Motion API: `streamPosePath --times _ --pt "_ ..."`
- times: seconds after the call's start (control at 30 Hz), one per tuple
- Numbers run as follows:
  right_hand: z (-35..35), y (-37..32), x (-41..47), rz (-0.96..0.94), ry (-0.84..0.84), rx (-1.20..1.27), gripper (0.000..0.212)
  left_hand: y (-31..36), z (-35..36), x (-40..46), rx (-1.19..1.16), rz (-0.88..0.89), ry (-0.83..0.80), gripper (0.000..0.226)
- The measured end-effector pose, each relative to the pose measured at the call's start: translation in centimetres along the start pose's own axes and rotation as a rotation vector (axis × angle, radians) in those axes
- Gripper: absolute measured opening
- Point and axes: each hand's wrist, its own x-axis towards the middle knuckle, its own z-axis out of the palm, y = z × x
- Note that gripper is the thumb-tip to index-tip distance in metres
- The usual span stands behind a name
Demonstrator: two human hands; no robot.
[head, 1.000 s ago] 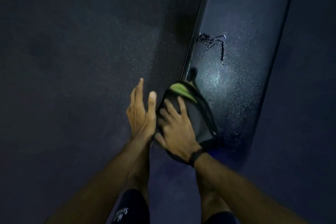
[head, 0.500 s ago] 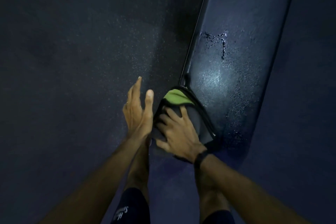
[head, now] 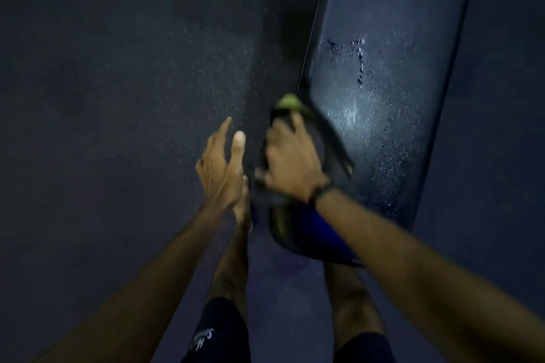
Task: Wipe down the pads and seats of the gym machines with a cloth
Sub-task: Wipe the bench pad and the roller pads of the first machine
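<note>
I look down from the head camera at a long dark pad (head: 380, 91) that runs from the upper edge of the view down toward my legs. I use this pad as my landmark. Its surface is wet: small drops shine on it, and a bright reflection sits near its lower middle.

My right hand (head: 290, 156) is at the near left corner of the pad. It lies on top of a dark cloth (head: 330, 144), with the fingers bent over it and holding it against the pad edge. The picture is blurred here, so I cannot tell how tightly the fingers close. A yellow-green part of the cloth (head: 288, 101) shows just beyond my fingertips, at the left edge of the pad. On this wrist I wear a dark band (head: 320, 193). Below the wrist, at the near end of the pad, a dark rounded shape with a blue area (head: 312, 233) is visible; I cannot say what it is.

My left hand (head: 222, 166) is just beside the pad, on its left, near the right hand but not touching the cloth. Its fingers are straight and a little spread, the thumb up, and it holds nothing.

Left of the pad is the dark speckled floor (head: 132, 97). Nearer than the pad I see my bare legs and dark shorts (head: 221, 330).
</note>
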Motion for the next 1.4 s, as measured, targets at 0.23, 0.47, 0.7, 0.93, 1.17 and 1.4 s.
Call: streamPosePath --times 0.23,0.47,0.7,0.93,1.17,1.4 --pt "2.2 -5.0 -3.8 0.040 -0.058 0.064 0.048 0.0 0.7 0.6 -0.055 -0.022 0.012 0.075" --pt "5.1 -5.4 -6.9 -0.224 -0.058 -0.090 0.055 1.5 2.1 0.3 -0.083 0.018 -0.037 0.061" --pt "5.0 -6.2 -7.1 -0.199 -0.078 -0.179 0.055 2.4 3.0 0.1 -0.139 0.022 -0.022 0.063" --pt "6.5 -4.0 -12.3 -0.440 -0.040 -0.122 0.064 2.9 4.2 -0.7 -0.177 -0.046 -0.040 0.057" --pt "7.1 -6.8 -11.4 -0.308 0.066 -0.108 0.040 3.5 3.8 -0.5 -0.107 0.000 -0.022 0.051" --pt "13.4 0.0 -23.3 -0.381 0.235 -0.175 0.038 3.7 6.1 -1.5 -0.091 0.000 -0.096 0.050"
